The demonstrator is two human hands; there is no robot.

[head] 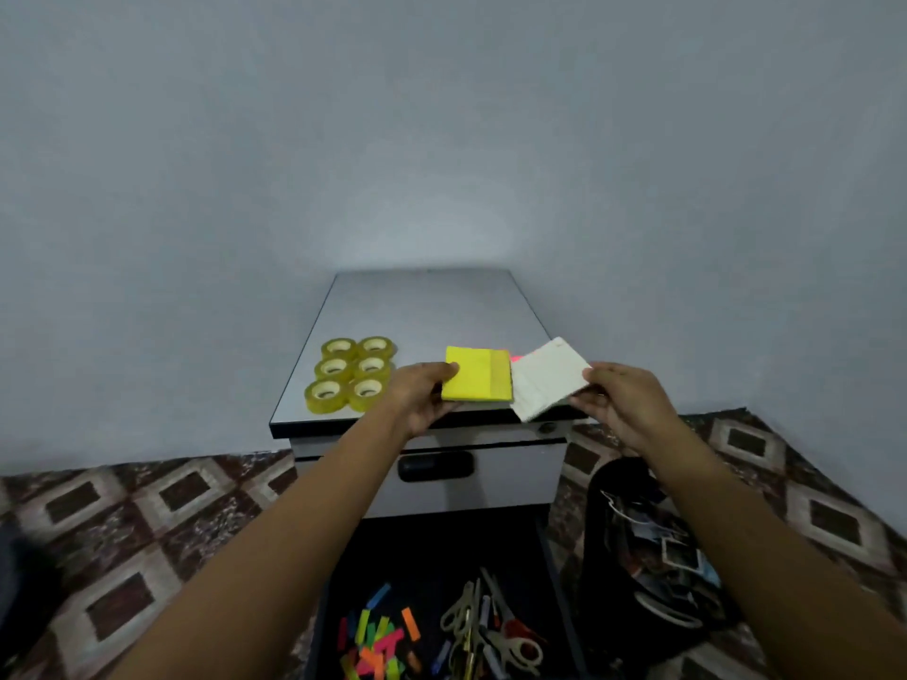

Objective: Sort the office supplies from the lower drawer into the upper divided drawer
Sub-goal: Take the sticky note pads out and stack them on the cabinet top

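Observation:
My left hand [421,394] grips a yellow sticky-note pad [477,375] by its left edge, over the front of the grey cabinet top [432,306]. My right hand [626,400] pinches a white pad [547,377] at its right corner, tilted, just right of the yellow one. A bit of pink [515,358] shows behind the two pads. Several yellow tape rolls [349,373] sit in two rows on the cabinet top's left side. The lower drawer [441,557] is pulled out below, holding coloured strips [375,640] and scissors [495,630]. The upper drawer [434,476] looks closed.
A black bin [643,552] with scraps in it stands on the floor right of the open drawer. Patterned brown and cream flooring [147,522] surrounds the cabinet. A plain grey wall rises behind it.

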